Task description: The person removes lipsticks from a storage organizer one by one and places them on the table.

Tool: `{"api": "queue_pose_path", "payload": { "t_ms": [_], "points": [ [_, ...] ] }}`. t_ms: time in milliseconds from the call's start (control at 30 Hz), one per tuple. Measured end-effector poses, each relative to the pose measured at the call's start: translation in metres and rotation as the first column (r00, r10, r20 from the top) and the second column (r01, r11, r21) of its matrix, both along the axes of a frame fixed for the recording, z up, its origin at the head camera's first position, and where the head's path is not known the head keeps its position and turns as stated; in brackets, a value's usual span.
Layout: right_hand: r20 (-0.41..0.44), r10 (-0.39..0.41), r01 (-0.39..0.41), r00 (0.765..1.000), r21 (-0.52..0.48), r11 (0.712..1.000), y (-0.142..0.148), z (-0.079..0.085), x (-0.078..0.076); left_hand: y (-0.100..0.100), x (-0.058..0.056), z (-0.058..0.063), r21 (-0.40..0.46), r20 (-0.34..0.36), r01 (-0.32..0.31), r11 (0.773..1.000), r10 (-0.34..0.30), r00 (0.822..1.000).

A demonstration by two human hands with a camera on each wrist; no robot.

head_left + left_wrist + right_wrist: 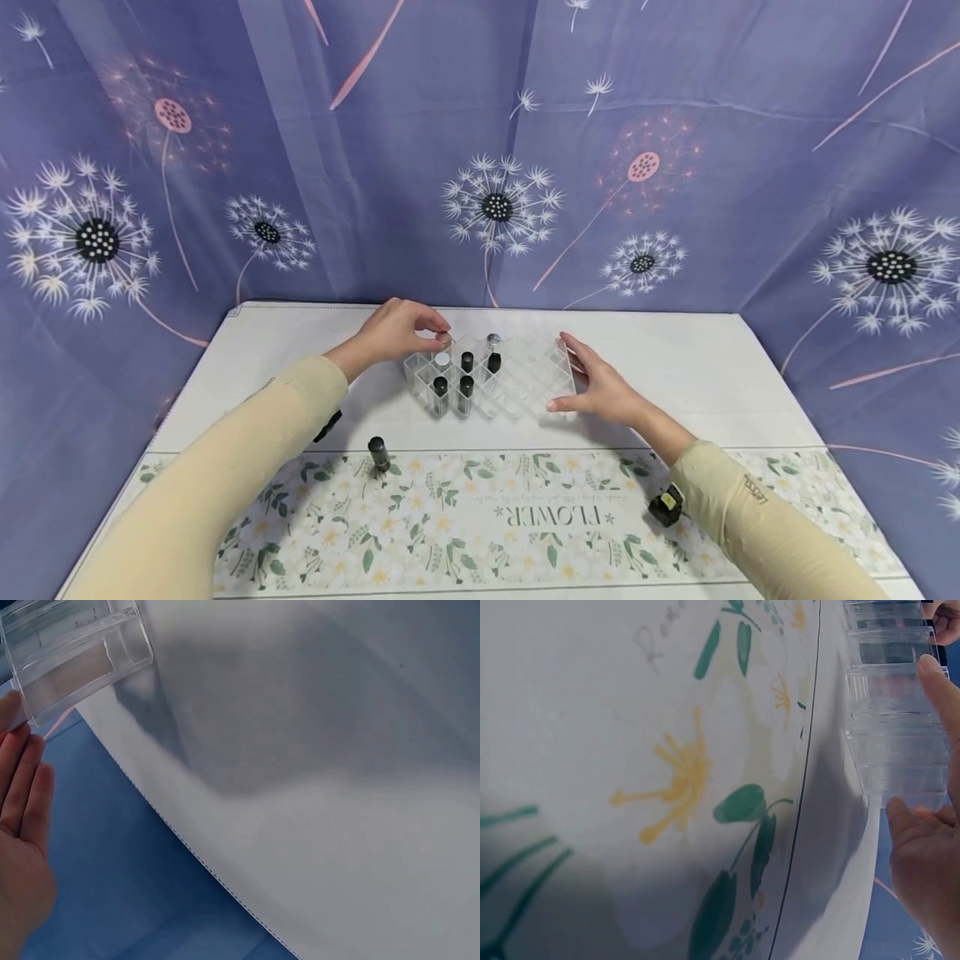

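Observation:
A clear, many-celled organizer (pixel 525 379) stands on the white tabletop. My left hand (pixel 397 327) is at its back left corner, pinching a small tube with a brownish round top (pixel 444 339) between thumb and finger; the tube's lower part is hidden. My right hand (pixel 603 387) grips the organizer's right end, thumb in front and fingers behind. Dark lipstick-like tubes (pixel 467 385), a white-topped one (pixel 442 360) and a silver-topped one (pixel 493 341) stand in the left and middle cells. In the left wrist view, my left hand (pixel 26 847) shows only partly.
Nearer me, a dark tube (pixel 378 454) stands on the flowered runner (pixel 450 533). A black item with a yellow-green patch (pixel 666 506) lies by my right sleeve. Another black object (pixel 327 426) is partly covered by my left sleeve. A patterned curtain (pixel 390 167) rises behind the table.

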State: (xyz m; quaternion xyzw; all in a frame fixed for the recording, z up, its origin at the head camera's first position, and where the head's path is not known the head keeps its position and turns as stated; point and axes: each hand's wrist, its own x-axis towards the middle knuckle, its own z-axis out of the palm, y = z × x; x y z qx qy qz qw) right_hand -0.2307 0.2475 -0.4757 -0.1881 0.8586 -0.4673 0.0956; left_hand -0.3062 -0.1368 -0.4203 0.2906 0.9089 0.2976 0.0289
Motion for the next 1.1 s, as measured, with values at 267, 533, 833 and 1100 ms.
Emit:
{"api": "queue_pose_path", "payload": {
  "t_ms": [267, 533, 833, 1100],
  "points": [
    [0.006, 0.004, -0.004, 1.0, -0.007, 1.0, -0.002, 0.001, 0.0, 0.001, 0.002, 0.003, 0.012, 0.017, -0.017, 1.0, 0.017, 1.0],
    [-0.009, -0.005, 0.005, 1.0, 0.013, 1.0, -0.001, 0.001, 0.0, -0.002, 0.004, 0.017, 0.056, -0.015, -0.009, 0.998, 0.01, 1.0],
    [-0.013, -0.002, 0.002, 1.0, 0.017, 1.0, 0.0, 0.0, 0.0, -0.008, 0.007, 0.038, 0.046, -0.049, -0.024, 0.999, 0.027, 0.998],
    [-0.008, 0.004, -0.004, 1.0, 0.003, 1.0, 0.0, 0.0, 0.0, -0.011, 0.017, 0.062, 0.036, -0.062, -0.034, 0.999, 0.037, 0.997]
  ]
}}
